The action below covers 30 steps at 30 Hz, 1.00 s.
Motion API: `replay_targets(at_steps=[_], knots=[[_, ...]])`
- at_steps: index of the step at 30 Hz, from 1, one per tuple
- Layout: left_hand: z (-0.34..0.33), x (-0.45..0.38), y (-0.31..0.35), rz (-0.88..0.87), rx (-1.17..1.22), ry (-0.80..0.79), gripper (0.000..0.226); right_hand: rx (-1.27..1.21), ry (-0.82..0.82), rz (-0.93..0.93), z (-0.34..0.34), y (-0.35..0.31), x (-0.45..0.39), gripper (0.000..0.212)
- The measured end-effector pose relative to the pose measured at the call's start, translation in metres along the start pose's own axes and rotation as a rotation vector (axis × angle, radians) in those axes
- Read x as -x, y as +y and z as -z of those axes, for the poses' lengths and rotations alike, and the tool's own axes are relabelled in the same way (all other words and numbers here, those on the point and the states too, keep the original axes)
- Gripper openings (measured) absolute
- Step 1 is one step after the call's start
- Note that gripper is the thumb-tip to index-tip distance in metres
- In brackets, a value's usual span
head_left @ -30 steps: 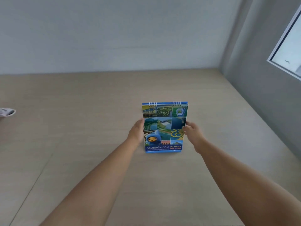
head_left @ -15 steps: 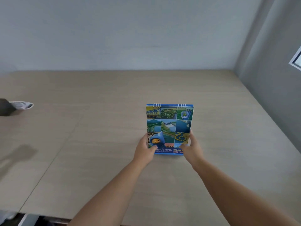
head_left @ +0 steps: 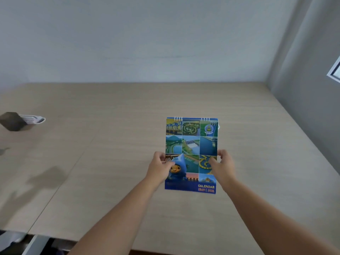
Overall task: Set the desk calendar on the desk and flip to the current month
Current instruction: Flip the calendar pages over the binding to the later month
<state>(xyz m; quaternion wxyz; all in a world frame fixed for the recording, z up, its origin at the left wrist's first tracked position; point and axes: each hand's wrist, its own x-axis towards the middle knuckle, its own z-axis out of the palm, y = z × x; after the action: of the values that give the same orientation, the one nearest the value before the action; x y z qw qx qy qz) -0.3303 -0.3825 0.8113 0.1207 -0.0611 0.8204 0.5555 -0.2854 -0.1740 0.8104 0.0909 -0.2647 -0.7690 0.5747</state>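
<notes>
A spiral-bound desk calendar (head_left: 191,142) shows its blue cover, a grid of aerial photos with a cartoon mascot and the word CALENDAR at the bottom right. It stands near the middle of the light wooden desk (head_left: 114,148), and its lower cover edge looks swung out toward me. My left hand (head_left: 159,167) grips the cover's left edge, thumb on the front. Its right edge is pinched by my right hand (head_left: 223,165), thumb also on the front. The pages behind the cover are hidden.
A dark block (head_left: 13,121) with a white object (head_left: 34,119) beside it sits at the desk's far left. Grey walls close the desk at the back and the right. The desk's near edge runs along the bottom left.
Both hands have slid up from the calendar's bottom corners to its middle edges. The cover's lower edge has come out toward me, showing the CALENDAR text. The view has shifted slightly.
</notes>
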Motion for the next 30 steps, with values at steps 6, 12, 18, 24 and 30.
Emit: replay_targets(at_steps=[6,12,18,24,30], knots=[[0.056,0.01,0.073,-0.175,0.583,-0.288,0.027,-0.412,-0.032,0.197,0.043,-0.064,0.006,0.03],[0.057,-0.015,0.145,-0.297,0.279,-0.134,0.043,-0.233,-0.11,0.267,0.042,-0.12,-0.036,0.057],[0.045,-0.032,0.105,-0.232,0.111,-0.005,0.047,-0.139,-0.278,0.118,0.024,-0.07,-0.04,0.044],[0.022,-0.024,0.048,-0.064,-0.074,-0.084,0.062,-0.012,-0.338,-0.071,0.008,-0.023,-0.019,0.064],[0.007,-0.007,0.037,-0.073,-0.117,-0.204,0.057,-0.001,-0.306,-0.121,0.002,-0.019,-0.016,0.077]])
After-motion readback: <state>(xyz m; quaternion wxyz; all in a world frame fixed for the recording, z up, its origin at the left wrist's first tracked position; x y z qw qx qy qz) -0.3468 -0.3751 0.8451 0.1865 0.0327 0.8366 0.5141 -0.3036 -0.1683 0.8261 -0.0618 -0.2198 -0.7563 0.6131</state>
